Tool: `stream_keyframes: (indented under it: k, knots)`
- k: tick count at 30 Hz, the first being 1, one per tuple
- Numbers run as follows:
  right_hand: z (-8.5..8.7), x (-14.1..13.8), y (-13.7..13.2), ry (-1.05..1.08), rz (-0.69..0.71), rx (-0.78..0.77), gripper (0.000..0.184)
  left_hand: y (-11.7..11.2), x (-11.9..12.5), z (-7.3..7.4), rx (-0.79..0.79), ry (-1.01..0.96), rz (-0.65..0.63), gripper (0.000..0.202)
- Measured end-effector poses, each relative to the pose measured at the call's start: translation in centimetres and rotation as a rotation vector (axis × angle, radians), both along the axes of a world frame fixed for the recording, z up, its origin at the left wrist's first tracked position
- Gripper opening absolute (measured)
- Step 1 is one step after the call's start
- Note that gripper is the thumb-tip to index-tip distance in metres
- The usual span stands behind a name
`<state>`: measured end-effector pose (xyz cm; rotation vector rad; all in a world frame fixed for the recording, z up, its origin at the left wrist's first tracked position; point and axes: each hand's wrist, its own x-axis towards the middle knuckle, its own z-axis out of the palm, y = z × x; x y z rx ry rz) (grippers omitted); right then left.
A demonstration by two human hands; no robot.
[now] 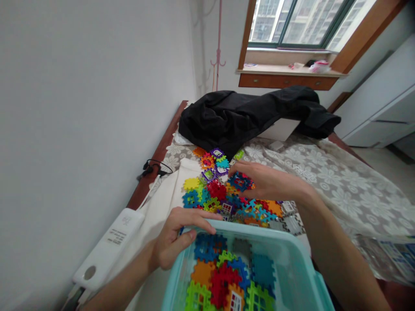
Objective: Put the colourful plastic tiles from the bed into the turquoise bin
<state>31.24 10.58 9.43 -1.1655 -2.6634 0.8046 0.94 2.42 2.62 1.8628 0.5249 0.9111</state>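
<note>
My left hand (178, 231) is closed on the far left rim of a turquoise plastic bin (266, 231), thumb inside and fingers along the edge. Interlocking building tiles in red, orange, green, blue and grey lie in the bin, including a red tile (223, 283) and a teal tile (262, 270). Beyond the bin, my right hand (259, 177) curls its fingers and thumb around a dark blue window-shaped building tile (239, 181). Beneath and around it spreads a pile of loose tiles, among them a yellow tile (192, 183). Some fingertips are hidden.
A black garment (246, 114) drapes over a white box (280, 129) at the back of the patterned bed cover (340, 172). A white power strip (110, 246) lies at left, with a black cable (152, 168) farther back. A clear package (385, 257) rests at right.
</note>
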Motion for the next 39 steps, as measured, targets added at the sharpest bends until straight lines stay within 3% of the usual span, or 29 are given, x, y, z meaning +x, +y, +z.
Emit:
stream_keyframes:
  k: [7,11,13,17,21,24,26,31,39]
  knots:
    - [4.7,-1.8,-5.3,0.249,0.403,-0.321,0.049,0.1,0.1,-0.1,0.057,-0.019,0.011,0.031]
    - [4.9,-2.6,-6.4,0.275,0.568,-0.398,0.058,-0.1,-0.1,-0.8,0.051,-0.043,0.034,0.029]
    - [3.9,-2.9,-5.4,0.336,0.518,-0.372,0.051,-0.1,-0.2,-0.9,0.053,-0.02,0.047,0.03]
    - [-0.2,-3.7,-2.0,0.414,0.182,-0.22,0.03,0.1,0.0,-0.4,0.01,-0.006,-0.001,0.034]
    - [-5.7,-4.7,0.6,0.162,0.081,-0.04,0.071,0.1,0.1,0.0,0.004,-0.009,0.011,0.034]
    - [-8.1,-5.0,1.4,-0.003,0.09,-0.002,0.091,0.0,0.1,0.0,0.011,0.002,0.017,0.034]
    - [-8.4,-5.1,1.5,-0.01,0.102,0.042,0.087,-0.1,0.1,0.0,0.017,0.007,0.017,0.035]
    - [-7.5,-5.2,1.5,0.011,0.114,0.158,0.057,-0.1,0.1,0.0,0.036,0.0,0.013,0.034]
    - [-6.1,-4.0,1.7,0.085,0.044,0.183,0.048,-0.1,0.1,0.2,0.038,0.0,0.011,0.033]
